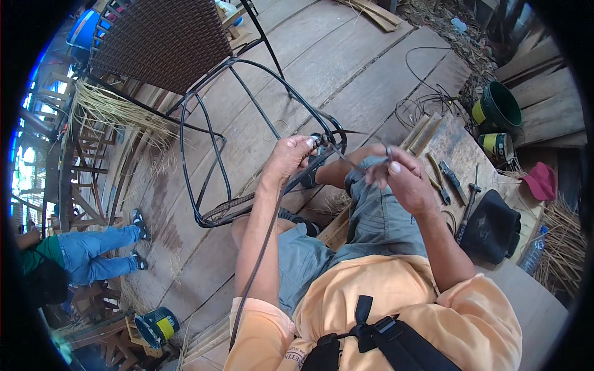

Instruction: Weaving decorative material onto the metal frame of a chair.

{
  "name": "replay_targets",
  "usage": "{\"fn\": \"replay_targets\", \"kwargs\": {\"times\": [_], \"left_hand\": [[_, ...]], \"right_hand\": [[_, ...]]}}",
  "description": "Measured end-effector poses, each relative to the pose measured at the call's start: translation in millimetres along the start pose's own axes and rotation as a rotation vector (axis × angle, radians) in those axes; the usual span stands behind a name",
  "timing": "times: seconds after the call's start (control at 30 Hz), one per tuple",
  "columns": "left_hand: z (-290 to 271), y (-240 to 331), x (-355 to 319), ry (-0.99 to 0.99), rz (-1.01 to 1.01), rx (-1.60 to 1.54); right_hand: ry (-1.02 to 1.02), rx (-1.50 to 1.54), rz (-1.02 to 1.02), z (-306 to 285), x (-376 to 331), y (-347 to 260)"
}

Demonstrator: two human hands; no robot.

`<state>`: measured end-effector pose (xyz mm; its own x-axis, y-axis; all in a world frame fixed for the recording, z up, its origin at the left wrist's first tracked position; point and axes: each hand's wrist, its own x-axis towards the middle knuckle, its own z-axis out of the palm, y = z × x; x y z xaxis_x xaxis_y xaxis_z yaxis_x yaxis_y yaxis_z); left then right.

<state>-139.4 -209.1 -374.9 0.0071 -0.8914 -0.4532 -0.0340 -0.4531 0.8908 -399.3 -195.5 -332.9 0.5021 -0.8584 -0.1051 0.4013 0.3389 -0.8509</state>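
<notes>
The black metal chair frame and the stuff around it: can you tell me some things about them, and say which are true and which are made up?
1. The left hand grips the black metal chair frame. True.
2. The right hand pinches a dark weaving strand. True.
3. The woven brown chair back is bright yellow. False: it is dark brown.
4. A hammer lies on the wooden board to the person's right. True.
5. The red cap sits on the chair frame. False: it lies far right, beside the board.
</notes>
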Motion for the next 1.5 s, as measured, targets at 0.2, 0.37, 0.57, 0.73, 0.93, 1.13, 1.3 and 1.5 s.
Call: {"fn": "replay_targets", "kwargs": {"times": [0.2,0.37,0.57,0.73,0.93,1.13,1.3,1.5], "left_hand": [[-1.4,1.1,-1.4,0.009,-0.007,-0.026],[-4.5,0.0,-0.8,-0.004,0.007,0.004],[-3.9,-0.6,0.8,0.031,0.099,0.285],[4.3,14.3,-21.7,0.195,0.535,1.133],[-25.0,25.0,-29.7,0.078,0.435,1.124],[-40.9,18.2,-46.1,0.077,0.495,1.420],[-25.2,35.1,-40.9,0.247,0.650,1.378],[32.4,0.6,10.2,0.203,0.423,0.907]], "right_hand": [[0.029,-0.011,0.025,4.8,-0.9,10.7],[0.212,-0.168,0.350,-37.2,-45.2,22.3],[0.209,-0.056,0.423,-29.1,-42.6,22.2],[0.247,0.009,0.417,-32.2,-42.4,21.8],[0.211,0.040,0.444,-33.5,-40.3,21.2],[0.269,0.015,0.443,-34.6,-42.9,23.2],[0.231,0.090,0.451,-28.0,-43.8,9.1],[0.184,0.184,0.380,-16.3,-44.9,-7.2]]}}
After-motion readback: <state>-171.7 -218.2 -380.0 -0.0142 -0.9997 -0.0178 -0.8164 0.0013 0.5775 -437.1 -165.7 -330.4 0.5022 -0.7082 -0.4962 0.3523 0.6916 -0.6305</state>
